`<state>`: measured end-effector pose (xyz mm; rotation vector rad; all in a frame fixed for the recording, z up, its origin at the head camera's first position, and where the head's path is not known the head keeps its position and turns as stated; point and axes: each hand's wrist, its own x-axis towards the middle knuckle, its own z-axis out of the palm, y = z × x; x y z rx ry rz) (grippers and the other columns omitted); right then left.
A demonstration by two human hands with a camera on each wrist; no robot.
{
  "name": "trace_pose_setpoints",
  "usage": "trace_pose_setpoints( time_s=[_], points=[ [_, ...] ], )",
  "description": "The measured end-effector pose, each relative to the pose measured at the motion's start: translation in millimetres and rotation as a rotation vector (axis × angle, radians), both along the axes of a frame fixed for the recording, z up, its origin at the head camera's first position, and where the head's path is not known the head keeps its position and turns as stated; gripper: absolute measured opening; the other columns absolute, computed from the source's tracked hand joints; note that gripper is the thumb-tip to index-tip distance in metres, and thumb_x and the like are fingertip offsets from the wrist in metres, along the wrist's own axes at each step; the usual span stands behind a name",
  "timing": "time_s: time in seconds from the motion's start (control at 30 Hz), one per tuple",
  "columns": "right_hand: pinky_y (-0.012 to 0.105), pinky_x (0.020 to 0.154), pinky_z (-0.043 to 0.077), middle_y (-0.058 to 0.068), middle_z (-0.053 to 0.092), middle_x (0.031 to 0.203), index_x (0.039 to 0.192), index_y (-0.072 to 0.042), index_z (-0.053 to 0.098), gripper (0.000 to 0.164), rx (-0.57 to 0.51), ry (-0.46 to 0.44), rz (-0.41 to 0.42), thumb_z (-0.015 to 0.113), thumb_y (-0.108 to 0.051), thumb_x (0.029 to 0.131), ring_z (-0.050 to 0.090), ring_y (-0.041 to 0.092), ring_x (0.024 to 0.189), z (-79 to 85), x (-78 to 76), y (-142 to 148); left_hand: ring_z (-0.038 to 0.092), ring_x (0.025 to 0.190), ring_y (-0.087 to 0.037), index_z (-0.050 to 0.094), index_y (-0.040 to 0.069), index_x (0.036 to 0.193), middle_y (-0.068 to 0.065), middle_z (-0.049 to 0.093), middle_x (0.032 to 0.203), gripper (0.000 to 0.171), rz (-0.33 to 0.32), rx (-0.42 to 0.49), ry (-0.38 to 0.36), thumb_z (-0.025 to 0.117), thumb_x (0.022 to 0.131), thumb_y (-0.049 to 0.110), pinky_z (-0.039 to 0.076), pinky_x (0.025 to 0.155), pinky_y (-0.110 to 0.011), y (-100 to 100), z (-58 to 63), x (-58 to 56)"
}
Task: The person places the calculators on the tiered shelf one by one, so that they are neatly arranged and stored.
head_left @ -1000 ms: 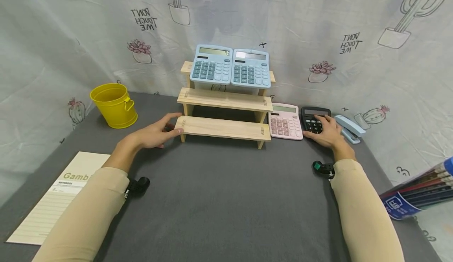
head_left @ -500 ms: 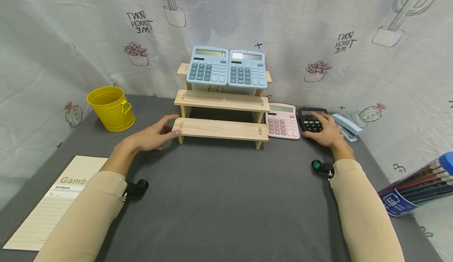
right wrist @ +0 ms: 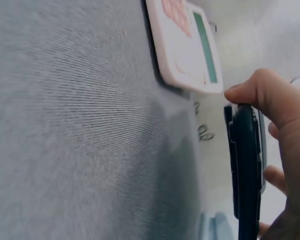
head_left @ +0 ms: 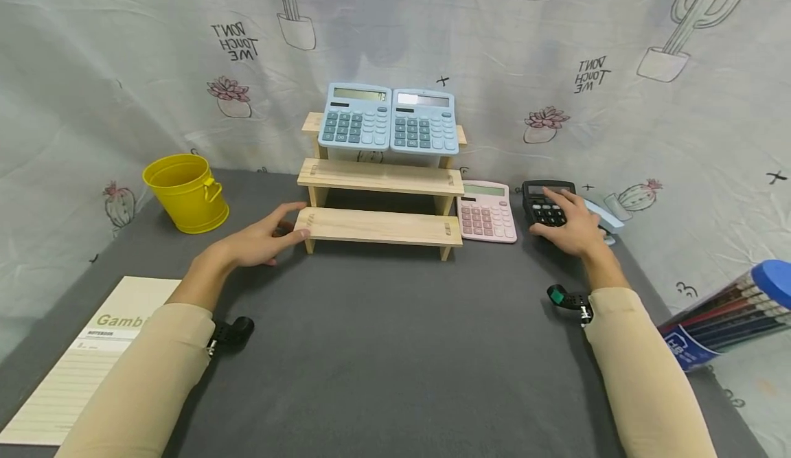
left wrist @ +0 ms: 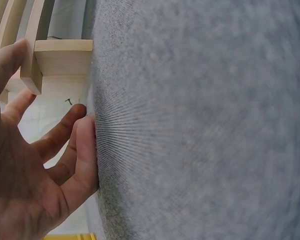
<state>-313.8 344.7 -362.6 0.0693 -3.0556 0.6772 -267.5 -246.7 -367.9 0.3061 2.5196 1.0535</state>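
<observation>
wooden stand (head_left: 378,226), 3 steps, is ref pt. l hand (head_left: 256,242) at its left end, thumb + index pinching the end of the bottom step, other fingers bent below, near the cloth. r hand (head_left: 571,224) grasps black calc (head_left: 545,212) by its edges, thumb on near side, fingers on far side; calc is right of stand, past the pink calc (head_left: 488,214), & in r wrist view it looks lifted off the grey cloth (head_left: 395,348). pink calc lies just beside stand's right end. 2 blue calcs (head_left: 355,118) side by side on stand's top step, tilted back. blue stapler (head_left: 608,219) further right of stand, partly hidden by r hand. pencil tub (head_left: 723,317) w/ blue lid far right of stand, closer to the person. yellow bucket (head_left: 188,197) left of stand, upright; notebook (head_left: 68,375) front-left of it, partly behind l sleeve (head_left: 148,382). printed curtain (head_left: 383,32) behind stand.
</observation>
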Motion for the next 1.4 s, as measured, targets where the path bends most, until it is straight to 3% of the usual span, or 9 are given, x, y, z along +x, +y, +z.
trace_pose_setpoints(
  time_s=[0.3,0.77,1.4],
  points=[
    [0.094,0.09,0.009,0.02,0.006,0.171,0.165,-0.027,0.024,0.089,-0.014,0.085,0.007,0.073,-0.042,0.093,0.01,0.074,0.136,5.4,21.1,-4.7,0.051,0.129,-0.047,0.006,0.03,0.165,-0.03,0.03,0.158,0.082,-0.021,0.0,0.007,0.05,0.103,0.061,0.058,0.08,-0.044,0.0,2.3,-1.9],
    [0.094,0.087,0.012,0.02,0.013,0.17,0.163,-0.027,0.029,0.09,-0.042,0.166,0.042,0.078,-0.038,0.089,0.017,0.075,0.132,16.5,40.6,-21.8,0.045,0.134,-0.05,0.005,0.032,0.165,-0.031,0.026,0.16,0.083,-0.011,0.004,-0.005,0.05,0.102,0.063,0.059,0.08,-0.044,-3.2,0.1,-3.0],
    [0.088,0.092,0.016,0.016,0.021,0.168,0.16,-0.027,0.037,0.086,-0.061,0.248,0.174,0.08,-0.034,0.086,0.015,0.066,0.14,39.5,63.3,-63.8,0.046,0.133,-0.05,0.004,0.031,0.165,-0.032,0.027,0.159,0.083,-0.02,0.006,0.0,0.05,0.103,0.062,0.059,0.081,-0.044,-1.9,-1.4,-1.8]
  ],
)
